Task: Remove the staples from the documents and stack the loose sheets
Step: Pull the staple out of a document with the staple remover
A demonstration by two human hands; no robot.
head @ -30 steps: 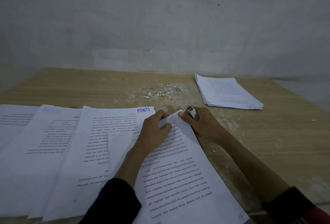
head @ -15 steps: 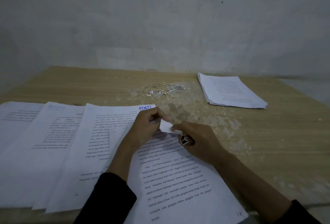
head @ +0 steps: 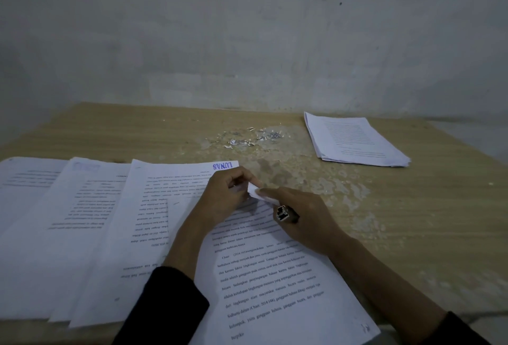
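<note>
A printed document [head: 277, 289] lies in front of me on the wooden table [head: 412, 221]. Its top corner [head: 255, 193] is folded up. My left hand [head: 225, 196] pinches that corner between thumb and fingers. My right hand [head: 305, 221] lies beside it, forefinger stretched onto the folded corner, while its other fingers hold a small metal staple remover [head: 284, 214]. A neat stack of loose sheets [head: 354, 141] lies at the far right. A scatter of pulled staples and paper bits [head: 247, 138] sits mid-table, further back.
To the left, three overlapping documents [head: 82, 223] lie spread out, the nearest stamped "LUNAS" in blue. A grey wall [head: 247, 42] stands behind the table. The table's front edge runs under my forearms.
My right hand has drawn back toward me and turned, so the staple remover now points left over the page. The folded corner is bent further, with my left hand pinching it.
</note>
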